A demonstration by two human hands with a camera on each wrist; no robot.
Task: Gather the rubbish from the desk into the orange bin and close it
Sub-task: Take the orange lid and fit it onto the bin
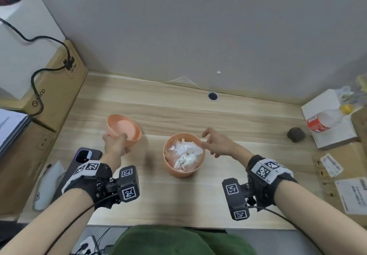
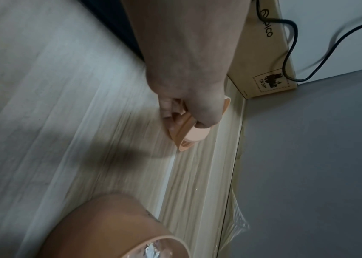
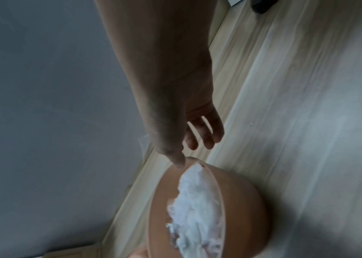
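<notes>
Head view shows a wooden desk [image 1: 178,108] against a grey wall, with the orange bin [image 1: 183,170] standing upright near its middle. The bin is uncovered and holds crumpled white paper [image 1: 185,151] and clear wrappers, reaching close to the rim. The left hand [image 1: 116,144] grips the orange lid [image 1: 124,128] by its near edge, fingers and thumb curled round the rim; the lid is tilted, its hollow side facing up and toward the camera, and it sits to the left of the bin, apart from it. Whether the lid's far edge touches the desk I cannot tell. The right hand [image 1: 216,142] hovers at the bin's right rim, fingers spread and loosely bent, holding nothing.

Left wrist view confirms the grip: the fingers [image 2: 169,111] wrap the lid [image 2: 189,134] from one side and the thumb presses the other, with the bin [image 2: 109,227] low in the foreground. Right wrist view shows the relaxed fingers [image 3: 206,134] just above the bin [image 3: 241,209], one fingertip close to or touching the rim, and the paper [image 3: 195,206] piled inside.

A phone [image 1: 85,155] lies by the left wrist. Cardboard boxes [image 1: 59,90] with a black cable [image 1: 37,88] stand at the left. At the right are a white box [image 1: 333,135] bearing a plastic bottle [image 1: 323,120], and a small dark lump [image 1: 296,134] on the desk beside it.
</notes>
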